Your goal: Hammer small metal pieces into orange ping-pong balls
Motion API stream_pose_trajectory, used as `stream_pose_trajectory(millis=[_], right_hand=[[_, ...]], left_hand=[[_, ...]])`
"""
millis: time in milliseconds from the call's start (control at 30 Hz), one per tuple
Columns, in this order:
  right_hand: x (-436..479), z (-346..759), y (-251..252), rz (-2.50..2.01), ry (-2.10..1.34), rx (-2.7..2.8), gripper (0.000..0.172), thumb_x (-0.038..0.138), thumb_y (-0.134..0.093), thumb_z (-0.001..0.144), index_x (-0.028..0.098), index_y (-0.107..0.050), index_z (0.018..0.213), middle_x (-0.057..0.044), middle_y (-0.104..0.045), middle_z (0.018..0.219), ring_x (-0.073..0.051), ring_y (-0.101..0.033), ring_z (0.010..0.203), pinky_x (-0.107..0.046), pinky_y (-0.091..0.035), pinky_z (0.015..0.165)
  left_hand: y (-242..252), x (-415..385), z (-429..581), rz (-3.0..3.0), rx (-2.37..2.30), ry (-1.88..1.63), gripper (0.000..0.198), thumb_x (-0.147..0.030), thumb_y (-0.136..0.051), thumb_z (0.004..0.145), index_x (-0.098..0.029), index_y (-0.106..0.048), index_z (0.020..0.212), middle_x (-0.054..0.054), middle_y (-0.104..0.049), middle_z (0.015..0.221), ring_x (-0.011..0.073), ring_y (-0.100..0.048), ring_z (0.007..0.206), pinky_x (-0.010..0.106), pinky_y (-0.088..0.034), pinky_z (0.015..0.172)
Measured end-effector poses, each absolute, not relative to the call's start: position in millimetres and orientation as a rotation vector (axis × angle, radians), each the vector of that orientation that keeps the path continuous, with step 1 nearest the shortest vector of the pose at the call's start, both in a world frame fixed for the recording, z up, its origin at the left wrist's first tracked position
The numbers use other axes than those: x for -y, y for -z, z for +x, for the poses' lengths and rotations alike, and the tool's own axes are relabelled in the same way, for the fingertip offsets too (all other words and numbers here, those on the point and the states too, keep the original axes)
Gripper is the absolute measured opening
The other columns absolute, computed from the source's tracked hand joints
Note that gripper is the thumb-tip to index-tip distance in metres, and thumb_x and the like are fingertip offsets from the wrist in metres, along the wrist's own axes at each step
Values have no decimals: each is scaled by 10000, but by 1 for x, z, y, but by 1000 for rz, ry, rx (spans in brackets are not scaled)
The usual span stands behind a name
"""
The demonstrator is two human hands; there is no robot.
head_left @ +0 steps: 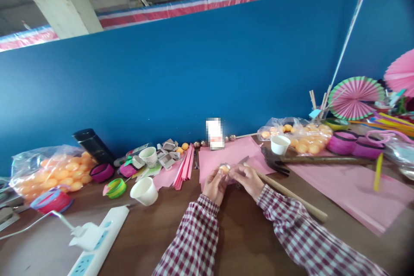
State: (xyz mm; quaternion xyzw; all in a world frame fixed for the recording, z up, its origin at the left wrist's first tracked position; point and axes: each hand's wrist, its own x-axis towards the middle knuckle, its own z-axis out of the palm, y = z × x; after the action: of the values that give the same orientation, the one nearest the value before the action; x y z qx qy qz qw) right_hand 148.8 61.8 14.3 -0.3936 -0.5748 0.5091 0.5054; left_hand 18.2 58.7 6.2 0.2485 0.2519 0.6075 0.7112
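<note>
Both my hands meet over the brown table, just in front of a pink paper sheet (pixel 226 155). My left hand (pixel 214 185) and my right hand (pixel 247 180) are closed together on a small orange ball (pixel 224 168) that looks wrapped in clear film. Each hand pinches it with fingertips. My sleeves are red-and-white checked. A long wooden stick (pixel 291 196) lies just right of my right wrist.
White paper cups (pixel 144 190) (pixel 280 144), bags of orange balls (pixel 48 172) (pixel 300 136), a folded pink paper stack (pixel 185 168), a power strip (pixel 97 243), a hammer (pixel 291 161), pink baskets (pixel 343 142), paper fans (pixel 355 97), a blue wall behind.
</note>
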Motion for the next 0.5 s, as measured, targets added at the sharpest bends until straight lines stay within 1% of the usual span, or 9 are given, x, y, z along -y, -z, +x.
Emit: stream_pose_trajectory(millis=[233, 400, 500], right_hand=[[-62, 150, -14, -992, -1166, 1423, 259, 414, -583, 656, 160, -616, 694, -22, -623, 746, -137, -554, 672, -259, -453, 617], [-58, 150, -22, -996, -1121, 1448, 242, 401, -580, 659, 161, -603, 633, -19, -626, 748, -134, -549, 667, -256, -439, 628], [-58, 150, -22, -999, -1126, 1458, 248, 405, -581, 656, 159, -605, 636, -26, -634, 744, -140, -552, 677, -264, -438, 640]], left_hand=[[-10, -57, 18, 559, -590, -1352, 263, -177, -662, 643, -123, -621, 898, 75, -644, 899, 139, -602, 778, 250, -469, 725], [-10, -57, 20, 569, -619, -1369, 245, -193, -665, 641, -117, -629, 871, 64, -648, 856, 124, -598, 748, 235, -467, 698], [-8, -58, 20, 582, -634, -1367, 255, -184, -669, 633, -120, -627, 877, 61, -646, 850, 120, -593, 739, 236, -460, 698]])
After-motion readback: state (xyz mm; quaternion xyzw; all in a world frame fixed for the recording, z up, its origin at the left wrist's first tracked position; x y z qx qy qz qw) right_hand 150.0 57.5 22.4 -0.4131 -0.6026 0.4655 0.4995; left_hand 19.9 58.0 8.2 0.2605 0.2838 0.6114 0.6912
